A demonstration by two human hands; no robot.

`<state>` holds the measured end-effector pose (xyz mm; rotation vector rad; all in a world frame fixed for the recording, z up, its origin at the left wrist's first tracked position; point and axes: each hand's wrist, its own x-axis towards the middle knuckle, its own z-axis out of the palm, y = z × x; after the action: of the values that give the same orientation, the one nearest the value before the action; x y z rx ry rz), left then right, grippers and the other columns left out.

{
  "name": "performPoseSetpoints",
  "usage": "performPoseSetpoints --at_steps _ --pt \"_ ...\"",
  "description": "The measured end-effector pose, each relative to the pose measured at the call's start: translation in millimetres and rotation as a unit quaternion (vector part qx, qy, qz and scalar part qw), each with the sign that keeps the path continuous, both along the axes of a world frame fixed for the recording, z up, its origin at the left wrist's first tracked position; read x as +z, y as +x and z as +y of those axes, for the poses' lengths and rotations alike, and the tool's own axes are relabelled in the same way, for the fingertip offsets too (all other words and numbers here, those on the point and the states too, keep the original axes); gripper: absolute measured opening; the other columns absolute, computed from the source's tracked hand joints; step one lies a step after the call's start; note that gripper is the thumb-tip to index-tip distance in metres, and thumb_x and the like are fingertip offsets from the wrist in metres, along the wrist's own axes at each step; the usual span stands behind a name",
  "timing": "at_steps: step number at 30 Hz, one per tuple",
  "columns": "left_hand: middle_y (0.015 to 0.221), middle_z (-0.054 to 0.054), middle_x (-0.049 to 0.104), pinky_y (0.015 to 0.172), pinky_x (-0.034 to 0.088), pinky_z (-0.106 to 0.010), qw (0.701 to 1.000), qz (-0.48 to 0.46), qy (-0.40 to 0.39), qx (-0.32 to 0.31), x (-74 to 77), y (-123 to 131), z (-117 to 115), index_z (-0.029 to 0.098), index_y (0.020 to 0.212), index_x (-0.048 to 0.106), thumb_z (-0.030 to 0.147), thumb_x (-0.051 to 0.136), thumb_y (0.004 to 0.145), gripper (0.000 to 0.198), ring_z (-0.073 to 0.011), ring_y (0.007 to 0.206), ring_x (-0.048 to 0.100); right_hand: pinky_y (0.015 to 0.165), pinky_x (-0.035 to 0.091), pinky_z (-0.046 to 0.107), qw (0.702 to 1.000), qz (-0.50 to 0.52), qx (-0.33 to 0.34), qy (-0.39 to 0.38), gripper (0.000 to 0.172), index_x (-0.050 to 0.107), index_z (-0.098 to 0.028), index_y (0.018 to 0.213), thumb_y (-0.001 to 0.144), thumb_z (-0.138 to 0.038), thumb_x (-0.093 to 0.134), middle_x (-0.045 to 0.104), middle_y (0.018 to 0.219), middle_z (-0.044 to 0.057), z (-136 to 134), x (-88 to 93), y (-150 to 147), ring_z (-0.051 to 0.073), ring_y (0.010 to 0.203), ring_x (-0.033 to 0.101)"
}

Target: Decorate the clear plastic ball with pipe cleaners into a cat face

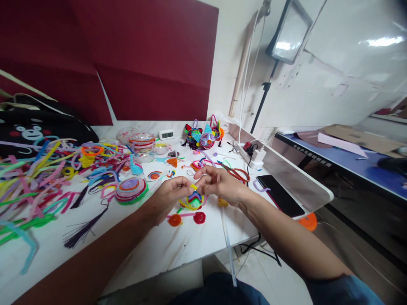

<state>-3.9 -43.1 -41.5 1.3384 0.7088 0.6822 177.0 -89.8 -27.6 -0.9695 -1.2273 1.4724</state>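
My left hand [170, 194] and my right hand [219, 183] meet over the white table [165, 250], fingertips pinched together on a short yellow pipe cleaner piece [193, 187]. Just below them lies a small multicoloured coiled pipe cleaner figure [193, 201] with two round red-orange coils [174, 220] on pink stems. Both hands are closed in a pinch. A clear thin rod [228, 245] runs from under my right hand toward the table's front edge.
A heap of loose coloured pipe cleaners [34, 178] fills the left. A layered coil disc [130, 189], red-handled scissors [237, 173], a black phone [280, 195], a power strip [252, 153], a small clock [166, 134] and a finished colourful figure [203, 136] surround my hands.
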Motion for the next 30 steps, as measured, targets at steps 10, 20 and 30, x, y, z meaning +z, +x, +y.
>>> performPoseSetpoints --at_steps 10,20,30 --pt "0.065 0.002 0.06 0.063 0.04 -0.028 0.999 -0.007 -0.014 0.034 -5.9 2 4 0.017 0.071 0.058 0.031 0.074 0.064 0.022 -0.0144 0.065 0.054 0.086 0.047 0.033 0.91 -0.31 -0.098 0.257 0.024 0.067 -0.018 0.097 0.074 -0.014 0.069 0.068 0.098 0.003 -27 -0.5 2 0.018 0.093 0.062" --pt "0.066 0.002 0.063 0.064 0.041 -0.026 0.995 -0.043 -0.045 0.075 -5.2 4 8 0.017 0.073 0.06 0.029 0.076 0.06 0.024 -0.0131 0.064 0.055 0.088 0.048 0.035 0.875 -0.366 -0.206 0.239 0.019 0.063 -0.021 0.101 0.083 -0.021 0.065 0.068 0.104 0.005 -54 -8.9 26 0.021 0.099 0.063" --pt "0.066 0.002 0.062 0.063 0.042 -0.025 0.991 -0.048 -0.039 0.119 -11.2 3 17 0.016 0.075 0.062 0.028 0.078 0.059 0.027 -0.0126 0.064 0.056 0.077 0.05 0.035 0.807 -0.53 -0.204 0.161 0.015 0.064 -0.018 0.095 0.084 -0.014 0.054 0.069 0.093 0.008 -83 -34.3 51 0.023 0.086 0.065"
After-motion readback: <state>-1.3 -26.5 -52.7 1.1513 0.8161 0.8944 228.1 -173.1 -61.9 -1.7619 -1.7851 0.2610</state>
